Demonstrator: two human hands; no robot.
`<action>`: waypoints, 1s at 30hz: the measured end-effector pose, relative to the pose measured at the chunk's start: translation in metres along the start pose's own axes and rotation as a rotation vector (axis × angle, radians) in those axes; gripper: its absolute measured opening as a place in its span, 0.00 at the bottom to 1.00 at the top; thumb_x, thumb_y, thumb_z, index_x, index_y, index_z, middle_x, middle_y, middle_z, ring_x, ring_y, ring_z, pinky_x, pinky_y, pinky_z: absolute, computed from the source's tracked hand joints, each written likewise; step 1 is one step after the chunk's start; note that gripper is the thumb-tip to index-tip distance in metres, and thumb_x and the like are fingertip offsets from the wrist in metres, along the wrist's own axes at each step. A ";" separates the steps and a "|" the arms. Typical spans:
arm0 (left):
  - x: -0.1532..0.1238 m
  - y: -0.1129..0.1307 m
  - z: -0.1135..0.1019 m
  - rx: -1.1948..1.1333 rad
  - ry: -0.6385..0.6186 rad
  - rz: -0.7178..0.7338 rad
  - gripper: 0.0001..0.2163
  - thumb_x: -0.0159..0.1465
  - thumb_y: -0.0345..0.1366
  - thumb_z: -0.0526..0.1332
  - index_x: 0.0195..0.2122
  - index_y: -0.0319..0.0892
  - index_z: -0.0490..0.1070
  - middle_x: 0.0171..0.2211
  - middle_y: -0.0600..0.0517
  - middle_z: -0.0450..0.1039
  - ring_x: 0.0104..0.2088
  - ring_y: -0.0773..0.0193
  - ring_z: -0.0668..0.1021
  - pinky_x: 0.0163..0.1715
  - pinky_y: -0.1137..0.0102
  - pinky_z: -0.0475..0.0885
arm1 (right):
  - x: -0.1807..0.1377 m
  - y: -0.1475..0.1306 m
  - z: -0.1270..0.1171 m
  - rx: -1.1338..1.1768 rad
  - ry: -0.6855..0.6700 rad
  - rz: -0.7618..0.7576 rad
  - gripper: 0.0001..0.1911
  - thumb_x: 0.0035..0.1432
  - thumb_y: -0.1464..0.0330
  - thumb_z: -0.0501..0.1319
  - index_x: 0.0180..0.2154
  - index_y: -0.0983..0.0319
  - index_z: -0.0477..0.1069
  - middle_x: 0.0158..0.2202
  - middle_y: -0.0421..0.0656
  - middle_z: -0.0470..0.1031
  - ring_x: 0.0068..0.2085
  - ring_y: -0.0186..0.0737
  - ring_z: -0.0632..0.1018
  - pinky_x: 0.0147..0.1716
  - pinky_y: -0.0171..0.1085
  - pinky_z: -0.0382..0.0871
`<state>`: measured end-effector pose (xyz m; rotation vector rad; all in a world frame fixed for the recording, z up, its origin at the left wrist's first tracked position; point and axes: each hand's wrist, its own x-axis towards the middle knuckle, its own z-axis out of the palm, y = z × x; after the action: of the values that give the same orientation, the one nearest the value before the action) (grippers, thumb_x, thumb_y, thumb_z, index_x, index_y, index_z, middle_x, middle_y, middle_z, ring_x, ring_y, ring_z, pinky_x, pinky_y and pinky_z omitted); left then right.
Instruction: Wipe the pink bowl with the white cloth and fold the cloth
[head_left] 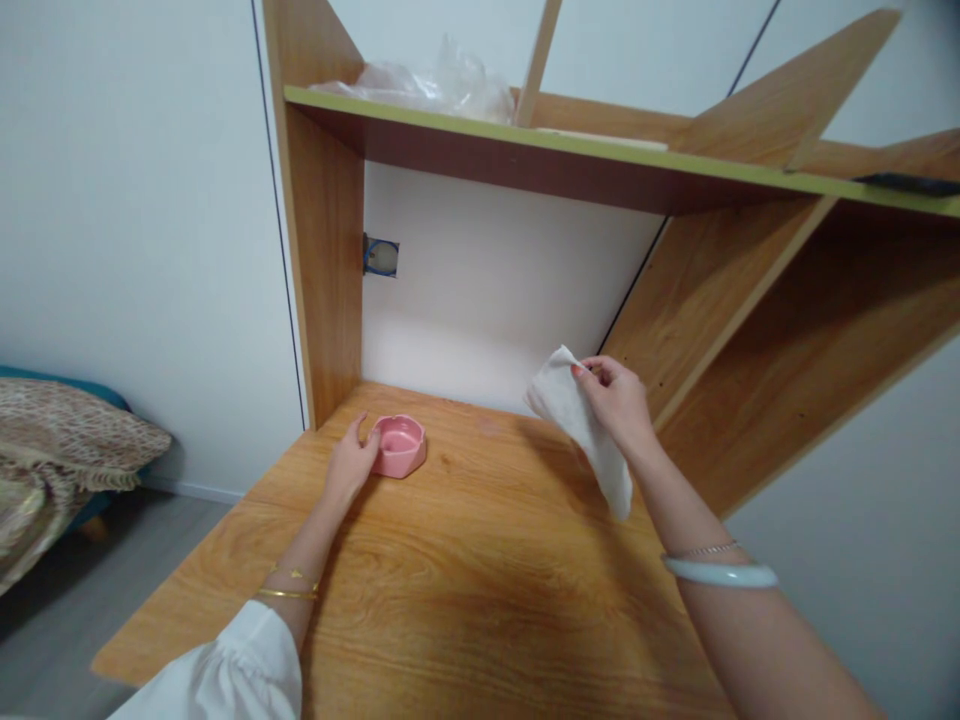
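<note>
A small pink ashtray point(400, 445) sits on the wooden desk point(480, 580) near its back left corner. My left hand point(349, 465) rests against the ashtray's left side, fingers curled around its rim. My right hand point(616, 402) is raised above the desk at the right and pinches a white wipe point(581, 425), which hangs down from the fingers.
A shelf point(570, 150) spans above the desk, with crumpled clear plastic point(442, 85) on its left part and a dark flat object point(911, 183) at the far right. A wall socket point(381, 257) sits behind the desk. A bed with a patterned blanket point(52, 450) stands at the left.
</note>
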<state>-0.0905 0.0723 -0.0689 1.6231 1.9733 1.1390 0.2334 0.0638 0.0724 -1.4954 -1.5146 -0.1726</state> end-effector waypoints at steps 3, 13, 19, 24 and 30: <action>0.003 -0.003 0.004 0.034 -0.039 -0.051 0.26 0.60 0.45 0.48 0.53 0.30 0.60 0.39 0.37 0.73 0.43 0.51 0.74 0.40 0.64 0.65 | -0.001 0.009 0.000 -0.137 -0.015 0.000 0.15 0.51 0.59 0.53 0.32 0.61 0.72 0.19 0.38 0.64 0.24 0.35 0.65 0.24 0.33 0.54; 0.001 -0.004 0.005 -0.018 -0.277 -0.110 0.22 0.59 0.49 0.47 0.37 0.33 0.70 0.13 0.49 0.71 0.23 0.55 0.78 0.27 0.68 0.69 | -0.020 0.016 0.014 -0.150 -0.055 0.058 0.14 0.51 0.59 0.52 0.30 0.61 0.69 0.19 0.39 0.66 0.24 0.37 0.67 0.24 0.33 0.55; -0.001 -0.004 0.007 -0.054 -0.284 -0.095 0.19 0.59 0.41 0.46 0.37 0.33 0.70 0.11 0.51 0.69 0.17 0.61 0.76 0.21 0.73 0.68 | -0.043 0.003 0.033 0.098 -0.130 0.170 0.10 0.48 0.60 0.53 0.27 0.60 0.63 0.12 0.31 0.54 0.16 0.32 0.59 0.18 0.32 0.48; -0.017 0.010 0.016 -0.074 -0.316 -0.002 0.18 0.59 0.40 0.46 0.36 0.36 0.72 0.11 0.52 0.68 0.16 0.63 0.75 0.20 0.74 0.67 | -0.071 -0.021 0.051 0.345 -0.221 0.150 0.09 0.50 0.60 0.52 0.28 0.59 0.60 0.14 0.31 0.53 0.17 0.31 0.59 0.17 0.31 0.48; -0.039 0.032 0.025 -0.054 -0.354 0.134 0.17 0.59 0.38 0.48 0.40 0.38 0.72 0.24 0.49 0.76 0.22 0.63 0.77 0.24 0.73 0.68 | -0.108 -0.043 0.081 0.504 -0.440 0.087 0.08 0.52 0.62 0.53 0.29 0.61 0.63 0.20 0.34 0.62 0.23 0.32 0.65 0.22 0.30 0.57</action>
<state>-0.0407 0.0457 -0.0692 1.8068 1.6185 0.8681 0.1330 0.0337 -0.0226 -1.2264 -1.6666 0.5868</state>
